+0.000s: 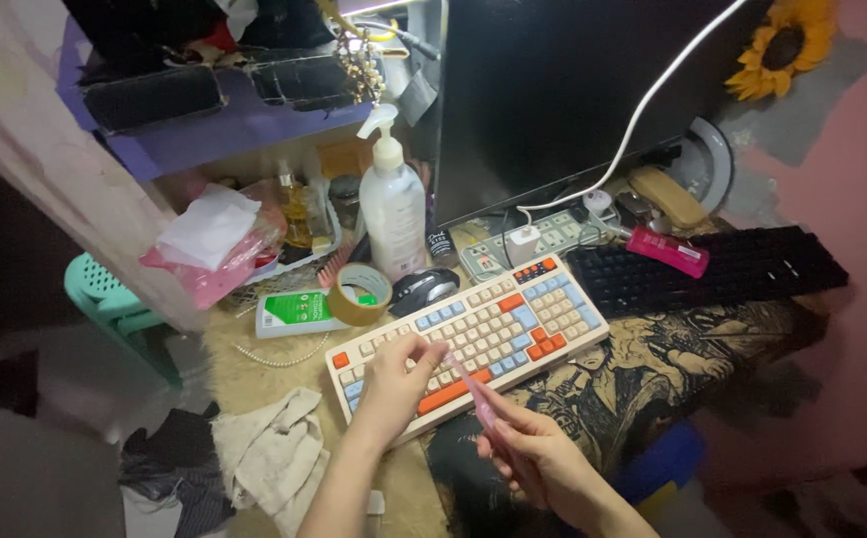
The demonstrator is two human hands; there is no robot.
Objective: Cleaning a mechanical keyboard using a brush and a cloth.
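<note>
A person's left hand (393,384) rests on the near left part of a cream keyboard (473,334) with blue and orange keys, fingers curled and pinched together over the keys — whether they grip anything cannot be told. The right hand (538,453) hovers just off the keyboard's front edge, fingers clenched around a slim pink tool (475,391) whose tip slants up toward the keys beside the left hand. The keyboard lies at an angle on a cluttered surface (254,374). Behind it sit a dark computer mouse (423,289), a roll of brown tape (361,294), a green-and-white flat pack (299,311) and a white pump bottle (391,199). To the right, a black keyboard (712,267) carries a pink bottle (667,250) lying on its side, near a white power strip (533,239) — all in front of a dark monitor (563,90). A crumpled beige cloth (274,453) hangs off the near edge, and a yellow sunflower (782,45) decorates the pink wall.
</note>
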